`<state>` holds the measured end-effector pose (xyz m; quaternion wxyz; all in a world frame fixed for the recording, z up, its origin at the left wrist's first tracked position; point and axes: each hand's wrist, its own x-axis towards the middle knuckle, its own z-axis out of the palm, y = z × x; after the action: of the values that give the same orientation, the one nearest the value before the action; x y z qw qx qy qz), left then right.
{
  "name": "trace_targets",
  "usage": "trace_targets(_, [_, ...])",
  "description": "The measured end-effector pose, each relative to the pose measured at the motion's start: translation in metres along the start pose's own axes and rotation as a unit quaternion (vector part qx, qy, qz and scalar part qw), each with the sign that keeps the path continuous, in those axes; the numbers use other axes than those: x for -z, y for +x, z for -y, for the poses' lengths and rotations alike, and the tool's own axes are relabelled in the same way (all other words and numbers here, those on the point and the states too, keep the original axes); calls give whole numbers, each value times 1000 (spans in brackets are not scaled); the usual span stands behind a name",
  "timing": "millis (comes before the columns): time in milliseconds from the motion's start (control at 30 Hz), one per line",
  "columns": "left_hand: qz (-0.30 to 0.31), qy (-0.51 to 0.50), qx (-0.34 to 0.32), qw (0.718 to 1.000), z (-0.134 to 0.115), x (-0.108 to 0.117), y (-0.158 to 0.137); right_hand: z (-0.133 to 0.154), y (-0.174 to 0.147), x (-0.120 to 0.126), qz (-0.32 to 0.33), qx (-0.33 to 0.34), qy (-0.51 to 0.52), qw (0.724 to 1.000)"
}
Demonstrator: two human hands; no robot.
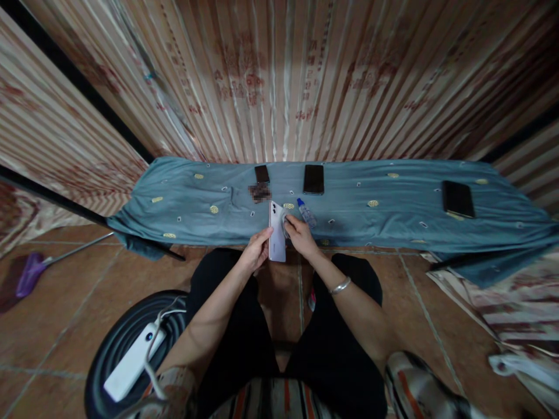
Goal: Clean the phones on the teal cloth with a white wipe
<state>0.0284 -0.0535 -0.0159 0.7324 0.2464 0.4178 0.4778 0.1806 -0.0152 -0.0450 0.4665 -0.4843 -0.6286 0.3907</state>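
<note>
A pale lilac smartphone (276, 241) is held upright with its back and camera lenses facing me. My left hand (258, 249) grips it along the left edge, thumb on the back. At the phone's upper right edge, my right hand (299, 234) pinches a small greyish cloth (285, 223), partly hidden by the fingers. Just beyond the right hand lies a clear bottle with a blue cap (307, 214). Farther back on the cloth are a dark phone (314, 179) and a smaller dark phone (261, 174), with a blurred-out item (260, 192) below the smaller one.
A blue patterned sheet (349, 224) covers the long low table. A dark tablet-like device (457, 198) lies at its right. On a round black stool (98, 355) at lower left rests a white power bank (134, 362) with a cable. Curtains hang behind; a purple broom (30, 274) stands left.
</note>
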Motion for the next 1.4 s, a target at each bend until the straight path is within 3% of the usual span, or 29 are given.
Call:
trace_targets(400, [-24,10,-38,999,-2,5,9,4,-7,-7,63,-20,28,997])
trace_targets(1000, [9,10,-59,998,-4,10,8,10,-18,-10,102,-91,168,976])
trace_targets(1400, [-109,-49,-79,990,-22,9,10,38,-30,3,193,-161,253,934])
